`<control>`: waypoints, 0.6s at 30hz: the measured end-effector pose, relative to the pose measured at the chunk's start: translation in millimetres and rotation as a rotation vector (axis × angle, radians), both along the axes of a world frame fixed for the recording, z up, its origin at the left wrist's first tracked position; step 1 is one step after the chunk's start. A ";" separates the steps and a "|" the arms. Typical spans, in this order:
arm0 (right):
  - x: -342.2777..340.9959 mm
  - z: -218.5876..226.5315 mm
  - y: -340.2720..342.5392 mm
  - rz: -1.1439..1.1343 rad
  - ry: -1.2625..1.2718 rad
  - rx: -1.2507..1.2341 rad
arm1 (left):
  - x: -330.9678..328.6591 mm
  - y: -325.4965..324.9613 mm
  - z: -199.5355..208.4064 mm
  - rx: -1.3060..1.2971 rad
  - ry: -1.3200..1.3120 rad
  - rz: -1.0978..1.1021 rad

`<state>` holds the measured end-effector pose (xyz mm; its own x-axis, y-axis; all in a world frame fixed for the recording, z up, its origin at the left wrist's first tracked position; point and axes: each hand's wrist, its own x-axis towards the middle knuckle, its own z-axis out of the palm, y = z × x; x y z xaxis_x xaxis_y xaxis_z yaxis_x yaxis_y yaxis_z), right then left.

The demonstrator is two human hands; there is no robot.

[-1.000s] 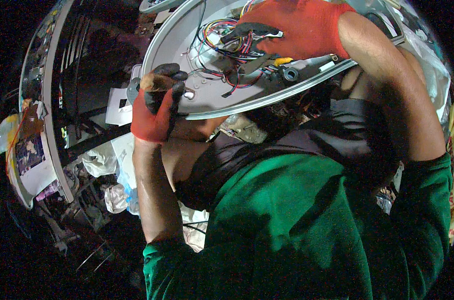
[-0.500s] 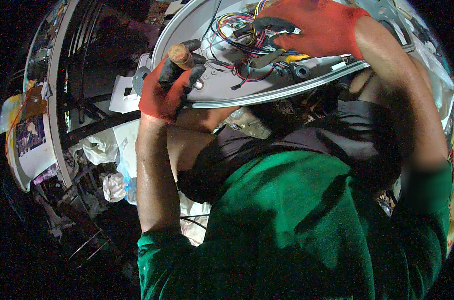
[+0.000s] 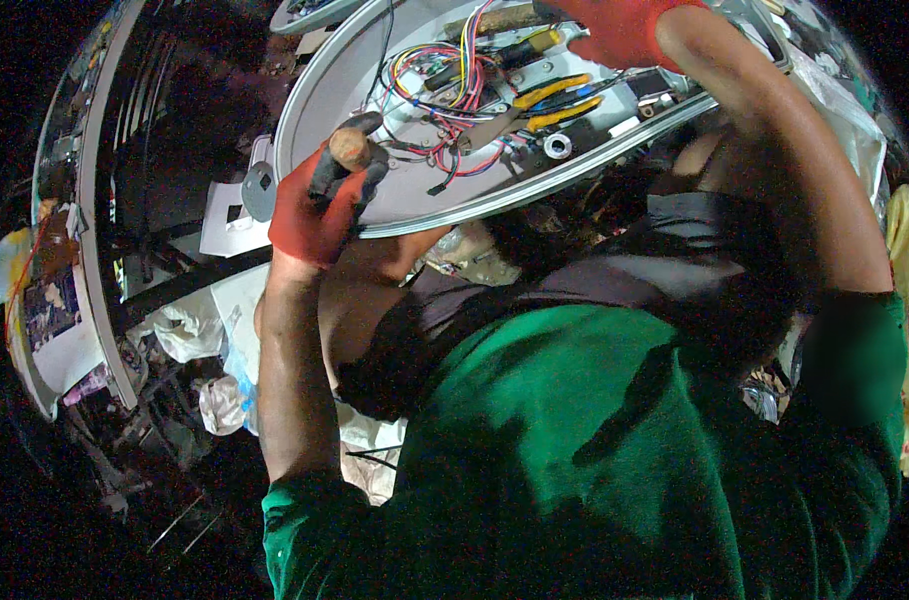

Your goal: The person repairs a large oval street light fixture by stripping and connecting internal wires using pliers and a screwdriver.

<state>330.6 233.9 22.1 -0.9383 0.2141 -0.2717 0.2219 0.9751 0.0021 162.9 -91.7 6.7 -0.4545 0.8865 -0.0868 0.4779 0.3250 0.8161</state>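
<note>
My left hand (image 3: 309,215), in a red glove with dark fingertips, is closed around a wooden handle (image 3: 349,148); only its round end shows. That hand is at the left rim of a pale grey oval casing (image 3: 454,215). Inside lie a bundle of coloured wires (image 3: 469,75), yellow-and-black handled pliers (image 3: 559,100) and a metal ring (image 3: 557,146). At the casing's far side is my gloved right hand (image 3: 624,32). Its fingers are mostly cut off by the upper edge, near a worn wooden handle (image 3: 492,20), so their grip is hidden.
The casing is above my lap, close to my legs. On the left, a long pale metal edge (image 3: 89,200) runs past dark bars. Crumpled white plastic (image 3: 189,330) lies below it, and clear plastic sheeting (image 3: 844,110) hangs at the right.
My right hand has moved up and away from the middle of the casing, uncovering the pliers. My left hand still grips the wooden handle; the casing appears slightly further left.
</note>
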 end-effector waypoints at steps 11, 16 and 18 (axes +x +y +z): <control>-8.2 -66.4 -3.2 0.047 -0.062 -0.044 | 1.7 -7.1 -1.2 0.061 0.143 -0.099; -20.0 -73.5 6.7 0.100 0.548 0.081 | 2.7 -3.3 10.9 -0.039 0.122 -0.136; -27.7 -72.2 11.7 -0.004 0.359 0.051 | 1.7 -2.2 11.5 -0.036 0.208 -0.209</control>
<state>302.9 245.6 -50.1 -0.9712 0.2223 0.0858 0.2206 0.9749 -0.0282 164.6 -93.9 18.2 -0.2738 0.9608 -0.0440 0.6936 0.2289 0.6830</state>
